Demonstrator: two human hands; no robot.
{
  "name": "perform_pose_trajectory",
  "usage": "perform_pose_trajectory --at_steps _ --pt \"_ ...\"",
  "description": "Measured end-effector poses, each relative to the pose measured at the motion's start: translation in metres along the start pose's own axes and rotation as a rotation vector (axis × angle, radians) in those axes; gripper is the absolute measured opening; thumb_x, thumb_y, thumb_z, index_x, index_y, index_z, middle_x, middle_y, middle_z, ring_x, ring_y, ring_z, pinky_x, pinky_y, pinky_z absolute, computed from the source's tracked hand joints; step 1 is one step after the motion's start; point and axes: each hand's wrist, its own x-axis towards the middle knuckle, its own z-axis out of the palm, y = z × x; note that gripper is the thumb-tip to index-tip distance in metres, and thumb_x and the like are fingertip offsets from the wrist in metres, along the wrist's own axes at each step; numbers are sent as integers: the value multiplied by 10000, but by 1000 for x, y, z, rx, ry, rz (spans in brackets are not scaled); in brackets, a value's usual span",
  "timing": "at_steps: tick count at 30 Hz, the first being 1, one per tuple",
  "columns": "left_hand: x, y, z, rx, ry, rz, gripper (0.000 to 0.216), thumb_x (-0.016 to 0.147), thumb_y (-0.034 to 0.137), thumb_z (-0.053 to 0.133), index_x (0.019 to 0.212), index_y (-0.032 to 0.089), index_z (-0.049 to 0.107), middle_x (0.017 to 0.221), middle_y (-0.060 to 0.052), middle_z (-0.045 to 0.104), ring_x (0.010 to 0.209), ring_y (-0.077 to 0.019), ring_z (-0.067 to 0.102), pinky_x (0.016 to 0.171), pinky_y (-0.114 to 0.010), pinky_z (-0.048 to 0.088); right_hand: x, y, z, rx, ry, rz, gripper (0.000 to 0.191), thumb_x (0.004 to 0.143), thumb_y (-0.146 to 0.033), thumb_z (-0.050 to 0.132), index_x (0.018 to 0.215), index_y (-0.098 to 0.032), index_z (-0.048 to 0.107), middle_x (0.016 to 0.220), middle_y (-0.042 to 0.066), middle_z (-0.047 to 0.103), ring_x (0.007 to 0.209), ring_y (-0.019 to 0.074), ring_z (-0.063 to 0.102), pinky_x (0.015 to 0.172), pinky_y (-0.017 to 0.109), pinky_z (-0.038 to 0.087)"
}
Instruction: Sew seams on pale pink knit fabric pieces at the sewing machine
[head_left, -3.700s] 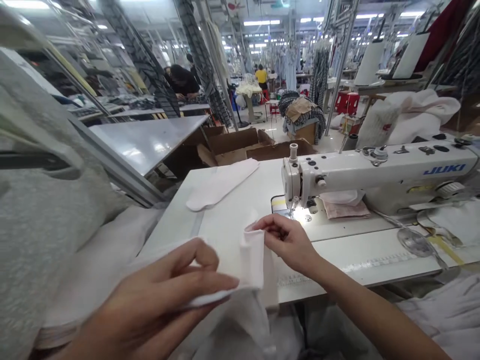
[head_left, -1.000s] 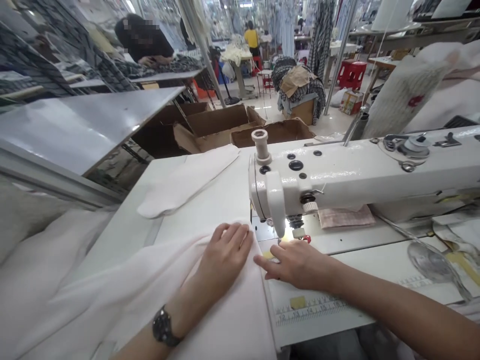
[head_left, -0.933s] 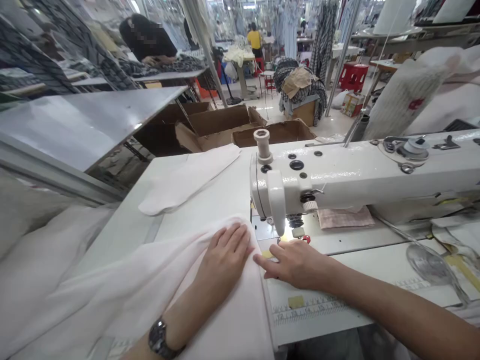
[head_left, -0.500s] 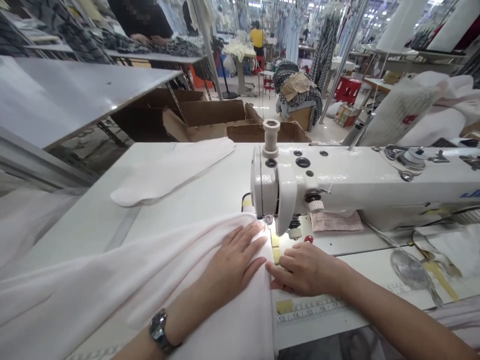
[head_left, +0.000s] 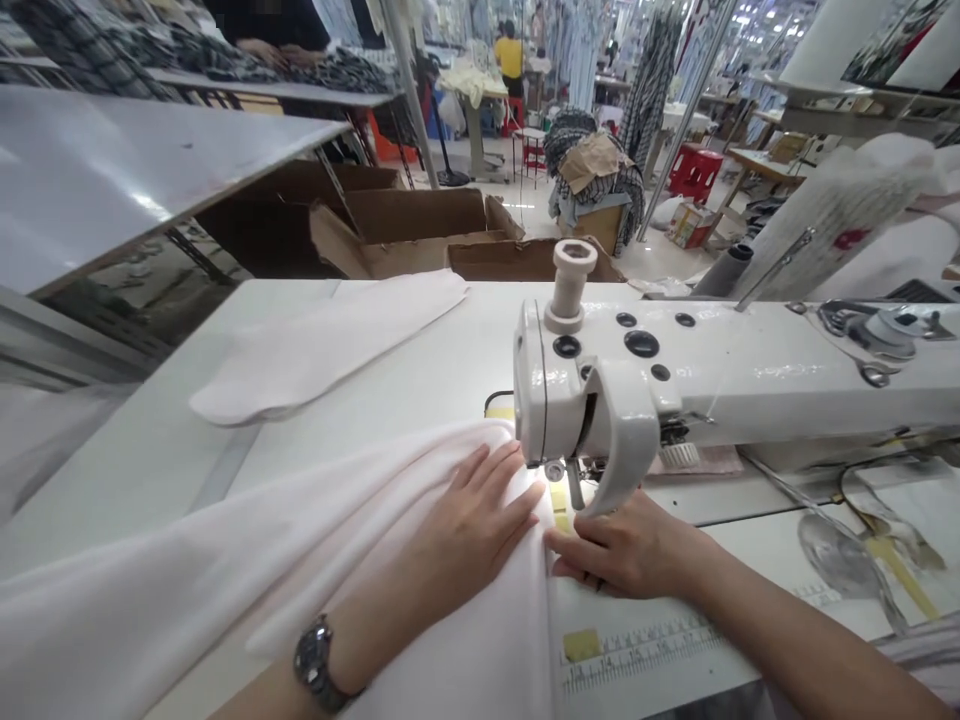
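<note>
Right grip [head_left: 641, 548] partly behind white machine guard [head_left: 634, 425], unlike 0.5 s ago

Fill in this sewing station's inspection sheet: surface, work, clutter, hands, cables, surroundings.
Surface: white tabletop, black-marked ruler strip along its front edge.
Work: pale pink cloth reaching up to the white metal sewing machine; pale pink fabric panel lying at back left.
Clutter: pink fabric piece under the machine's arm.
Hands: left hand flat on the cloth; right hand curled beside its right edge, contact unclear.
Cables: none clearly identifiable.
Surroundings: open brown cardboard boxes behind; red plastic stool beyond.
</note>
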Motion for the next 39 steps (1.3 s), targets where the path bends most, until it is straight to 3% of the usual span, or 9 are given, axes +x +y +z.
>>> perform_pose_trajectory --at_steps 5,10,14,19,23,28,31,39 --pt "-1 23 -7 -33 85 29 238 944 64 378 1010 159 586 1017 -98 666 997 -231 623 936 -434 524 -2 0 -3 -5 -71 2 299 1026 -252 350 936 -162 621 587 -34 505 463 108 295 468 280 121" --pt "-13 36 -4 -15 156 -21 158 951 102 437 1037 125 568 1113 -159 622 1095 -265 589 943 -433 525 -4 1 -3 -41 -184 27 243 970 -184 381 970 -221 621 623 -34 485 481 120 180 470 277 83" --pt "-17 38 -1 -5 147 5 161 937 82 469 1054 123 571 1145 -164 611 1134 -272 567 966 -460 502 -7 2 0 -58 -178 12 233 948 -152 380 953 -231 600 624 -40 432 510 125 164 483 278 98" --pt "-15 38 -3 -7 140 84 166 949 93 483 1066 146 589 1030 -78 690 1014 -219 611 965 -447 469 -11 2 2 -62 -59 -3 254 996 -230 391 839 -205 589 623 -34 424 523 123 240 498 297 122" --pt "-15 36 -3 -18 131 88 148 959 128 490 1063 145 595 992 -65 701 962 -203 622 953 -427 462 -11 2 3 -51 -24 43 267 1028 -287 376 951 -187 611 643 -31 445 538 119 303 499 290 153" --pt "-11 28 -2 -60 109 79 156 956 120 486 1068 152 590 974 -54 703 956 -200 620 963 -431 447 -9 4 5 -80 9 65 271 1028 -271 374 951 -190 621 625 -34 462 505 112 250 492 293 123" --pt "-5 19 -1 -76 121 91 144 951 109 486 1046 146 587 970 -57 704 928 -197 625 932 -420 455 -7 5 4 -88 51 96 259 1011 -236 385 945 -186 630 604 -34 496 495 112 251 495 297 125" --pt "16 -13 3 -96 161 123 176 981 150 411 978 168 587 871 -44 690 913 -198 638 898 -400 485 -6 7 2 -10 2 166 215 975 -211 442 998 -206 655 608 -27 537 541 121 396 527 282 208"
